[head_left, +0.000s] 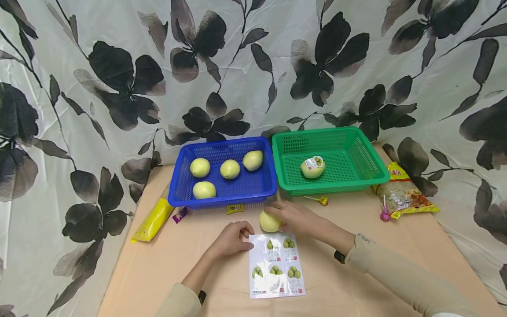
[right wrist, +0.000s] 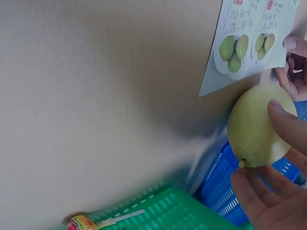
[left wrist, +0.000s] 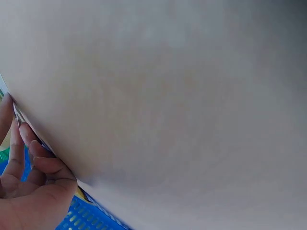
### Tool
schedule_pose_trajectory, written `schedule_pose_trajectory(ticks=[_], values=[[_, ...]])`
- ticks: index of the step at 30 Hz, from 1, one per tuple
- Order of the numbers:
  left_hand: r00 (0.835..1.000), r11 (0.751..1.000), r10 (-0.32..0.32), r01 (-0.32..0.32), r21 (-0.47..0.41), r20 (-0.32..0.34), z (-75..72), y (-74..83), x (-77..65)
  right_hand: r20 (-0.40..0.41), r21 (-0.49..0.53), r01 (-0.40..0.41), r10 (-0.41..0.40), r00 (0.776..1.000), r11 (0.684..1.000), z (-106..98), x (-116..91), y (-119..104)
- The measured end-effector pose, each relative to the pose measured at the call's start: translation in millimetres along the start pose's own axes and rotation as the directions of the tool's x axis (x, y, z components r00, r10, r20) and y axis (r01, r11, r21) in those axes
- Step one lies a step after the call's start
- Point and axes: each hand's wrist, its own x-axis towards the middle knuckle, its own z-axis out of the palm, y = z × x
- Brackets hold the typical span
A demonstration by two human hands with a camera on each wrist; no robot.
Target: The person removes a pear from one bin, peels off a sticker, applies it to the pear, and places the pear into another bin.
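My right hand (head_left: pixel 297 216) grips a pale yellow-green pear (head_left: pixel 269 222) just above the top edge of a white sticker sheet (head_left: pixel 276 263). In the right wrist view the thumb lies across the pear (right wrist: pixel 259 122) and the fingers curl under its stem end. My left hand (head_left: pixel 231 240) pinches the sheet's upper left corner, thumb on top. Pictures of green pears and small print cover the stickers. One pear with a sticker on it (head_left: pixel 313 167) sits in the green basket (head_left: pixel 332 190). The blue basket (head_left: pixel 223 201) holds several bare pears (head_left: pixel 229 169).
Left of the blue basket lies a long yellow packet (head_left: pixel 152 219), with a purple wrapped sweet (head_left: pixel 180 215) beside it. A small yellow sweet (head_left: pixel 235 208) and a lollipop (head_left: pixel 323 200) lie before the baskets. At right are a snack bag (head_left: pixel 405 193) and a pink lollipop (head_left: pixel 384 215).
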Motion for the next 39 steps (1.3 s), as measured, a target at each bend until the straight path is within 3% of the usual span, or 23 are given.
schedule_pose_trajectory(ticks=[8,15,23,25,27,31,33,39], values=[[1.0,1.0,0.003,-0.003,0.018,-0.012,0.5,2.6,-4.1,-0.013,0.031,-0.012,0.013,1.0,0.999,4.6,-4.2,-3.7],[1.0,0.999,-0.032,0.031,0.034,0.001,1.2,4.5,-8.8,-0.02,0.053,-0.022,0.023,1.0,0.998,5.4,-8.8,-7.8],[1.0,0.999,-0.023,0.022,0.033,0.014,5.7,10.4,-15.2,-0.169,-0.012,0.039,-0.041,0.985,0.999,6.3,-25.9,-28.2],[1.0,0.999,-0.02,0.02,0.039,0.012,6.0,11.9,-16.7,-0.134,0.052,0.023,-0.016,0.991,0.998,10.6,-30.6,-34.7],[1.0,0.999,-0.02,0.02,0.042,0.011,6.5,11.6,-17.4,-0.037,0.165,-0.046,0.053,0.998,0.985,16.0,-33.9,-39.3],[1.0,0.999,-0.023,0.023,0.041,0.008,7.0,11.2,-18.3,0.106,0.351,-0.185,0.158,0.982,0.918,32.4,-36.2,-40.6],[1.0,0.999,-0.024,0.024,0.041,0.007,7.3,11.3,-18.8,0.113,0.39,-0.211,0.181,0.977,0.897,41.0,-35.9,-39.8],[1.0,0.999,-0.022,0.022,0.042,0.001,8.2,10.9,-18.8,0.067,0.386,-0.247,0.24,0.968,0.889,57.0,-32.4,-38.0]])
